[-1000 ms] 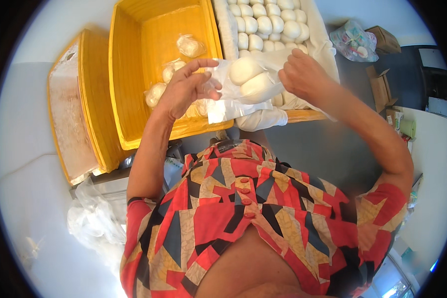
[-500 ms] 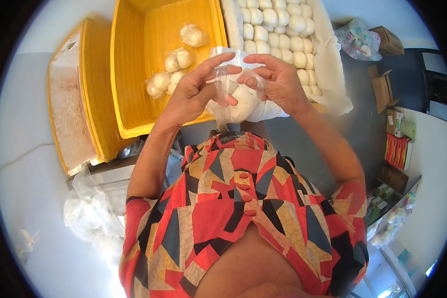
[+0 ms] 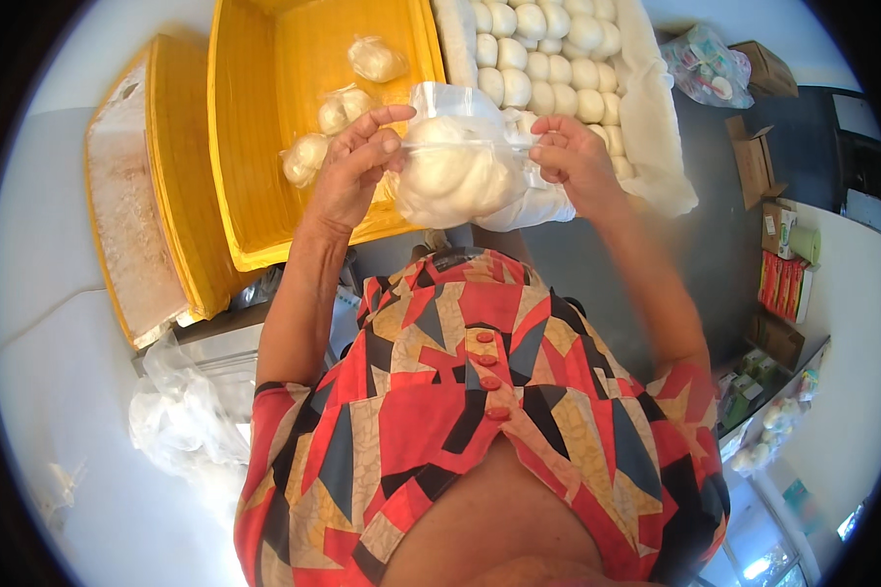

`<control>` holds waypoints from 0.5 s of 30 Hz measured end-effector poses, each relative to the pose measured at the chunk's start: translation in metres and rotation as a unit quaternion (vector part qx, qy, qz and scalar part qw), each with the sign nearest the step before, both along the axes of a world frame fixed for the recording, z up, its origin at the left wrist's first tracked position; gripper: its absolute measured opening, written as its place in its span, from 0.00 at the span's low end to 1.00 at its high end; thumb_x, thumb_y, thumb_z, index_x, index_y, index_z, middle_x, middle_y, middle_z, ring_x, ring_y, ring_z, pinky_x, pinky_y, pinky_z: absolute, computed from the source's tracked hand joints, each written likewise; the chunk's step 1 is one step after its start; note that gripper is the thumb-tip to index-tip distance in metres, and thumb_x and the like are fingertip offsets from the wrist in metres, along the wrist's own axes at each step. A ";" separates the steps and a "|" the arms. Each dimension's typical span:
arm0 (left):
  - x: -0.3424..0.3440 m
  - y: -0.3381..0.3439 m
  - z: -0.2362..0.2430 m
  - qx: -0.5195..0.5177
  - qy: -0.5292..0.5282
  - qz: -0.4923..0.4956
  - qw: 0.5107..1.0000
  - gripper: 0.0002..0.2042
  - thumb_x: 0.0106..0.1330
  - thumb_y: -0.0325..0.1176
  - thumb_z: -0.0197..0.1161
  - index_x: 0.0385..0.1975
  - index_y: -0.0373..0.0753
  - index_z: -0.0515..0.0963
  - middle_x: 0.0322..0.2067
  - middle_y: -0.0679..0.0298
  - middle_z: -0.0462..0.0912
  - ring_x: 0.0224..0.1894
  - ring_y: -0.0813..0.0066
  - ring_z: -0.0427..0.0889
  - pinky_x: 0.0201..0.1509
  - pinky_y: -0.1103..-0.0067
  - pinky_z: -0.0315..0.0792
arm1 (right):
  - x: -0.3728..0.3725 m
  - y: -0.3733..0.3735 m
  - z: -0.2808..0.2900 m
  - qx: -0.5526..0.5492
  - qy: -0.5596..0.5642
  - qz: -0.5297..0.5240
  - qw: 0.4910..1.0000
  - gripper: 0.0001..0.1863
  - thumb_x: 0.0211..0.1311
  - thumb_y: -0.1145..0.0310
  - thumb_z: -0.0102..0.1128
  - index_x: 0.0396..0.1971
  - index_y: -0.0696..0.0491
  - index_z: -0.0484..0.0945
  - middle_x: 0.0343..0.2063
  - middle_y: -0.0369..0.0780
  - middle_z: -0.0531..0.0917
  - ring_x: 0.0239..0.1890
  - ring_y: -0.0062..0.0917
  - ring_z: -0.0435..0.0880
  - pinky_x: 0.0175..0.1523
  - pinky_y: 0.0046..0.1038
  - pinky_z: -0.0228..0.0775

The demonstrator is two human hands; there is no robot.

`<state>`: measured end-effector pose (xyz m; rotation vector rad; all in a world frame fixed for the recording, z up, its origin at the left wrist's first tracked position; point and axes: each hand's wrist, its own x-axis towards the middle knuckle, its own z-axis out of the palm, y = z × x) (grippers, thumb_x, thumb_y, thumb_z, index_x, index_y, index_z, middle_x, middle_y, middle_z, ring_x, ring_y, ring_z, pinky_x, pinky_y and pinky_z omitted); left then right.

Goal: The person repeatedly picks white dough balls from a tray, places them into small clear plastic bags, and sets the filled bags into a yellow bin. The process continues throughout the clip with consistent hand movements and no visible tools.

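Note:
Between my two hands hangs a clear plastic bag [image 3: 457, 181] with several white steamed buns inside. Its top edge is stretched out sideways. My left hand [image 3: 354, 168] pinches the bag's left corner between thumb and fingers. The right corner is pinched by my right hand [image 3: 579, 164]. Behind the left hand, a yellow crate [image 3: 264, 147] holds several bagged buns [image 3: 377, 60]. To the right of it, rows of loose white buns [image 3: 548, 68] sit in a cloth-lined tray, partly hidden by the bag.
White cloth [image 3: 656, 127] drapes over the tray's right edge. More yellow crates [image 3: 181, 176] stand at the far left. Crumpled plastic bags [image 3: 181, 406] hang at the lower left. Cardboard boxes [image 3: 752, 161] and a stuffed plastic bag [image 3: 707, 67] lie along the right.
My hands have moved apart, pulling the bag's mouth from bunched to stretched straight. The fingers have gone from spread to pinching its corners, and the buns inside now show plainly.

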<state>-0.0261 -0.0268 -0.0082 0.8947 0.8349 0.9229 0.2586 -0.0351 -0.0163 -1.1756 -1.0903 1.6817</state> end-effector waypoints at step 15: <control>-0.003 -0.049 0.020 -0.067 0.207 -0.030 0.976 0.36 0.54 0.17 0.59 0.66 0.40 0.58 0.35 0.64 0.81 0.33 0.82 0.77 0.42 0.83 0.70 | -0.091 -0.035 0.001 -0.238 0.276 0.138 0.921 0.40 0.54 0.78 0.60 0.65 0.61 0.50 0.41 0.47 0.80 0.24 0.20 0.79 0.24 0.17 0.69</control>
